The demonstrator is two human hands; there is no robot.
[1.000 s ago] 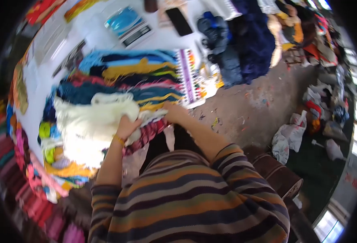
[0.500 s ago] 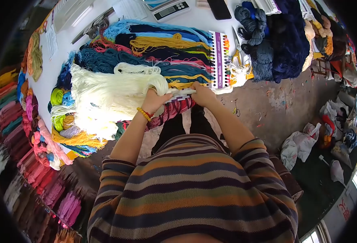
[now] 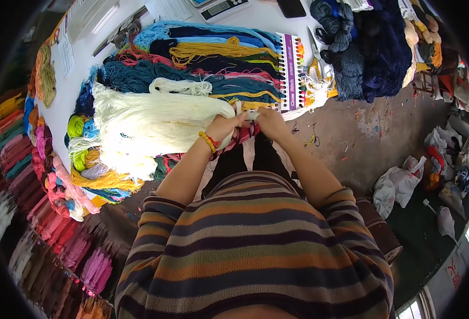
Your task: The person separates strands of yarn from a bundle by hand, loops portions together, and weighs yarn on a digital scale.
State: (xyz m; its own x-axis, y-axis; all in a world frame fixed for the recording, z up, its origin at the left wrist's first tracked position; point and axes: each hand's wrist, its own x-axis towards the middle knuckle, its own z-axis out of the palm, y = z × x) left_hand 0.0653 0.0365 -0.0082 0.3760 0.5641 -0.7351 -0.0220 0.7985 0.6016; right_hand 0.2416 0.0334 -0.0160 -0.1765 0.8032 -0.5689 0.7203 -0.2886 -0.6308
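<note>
Cream-white thread hank (image 3: 154, 125) at near edge of white worktop (image 3: 258, 24), left of purple-and-white punched card strip (image 3: 289, 69). Left hand (image 3: 221, 127): grip closed on hank's right end. Right hand (image 3: 270, 125): grip pinching white strand (image 3: 251, 115) between hands.

We are seeing cream-white yarn (image 3: 149, 125) and a purple-and-white card (image 3: 292, 72). We are wearing a sweater (image 3: 255, 234) striped orange, purple and olive.
</note>
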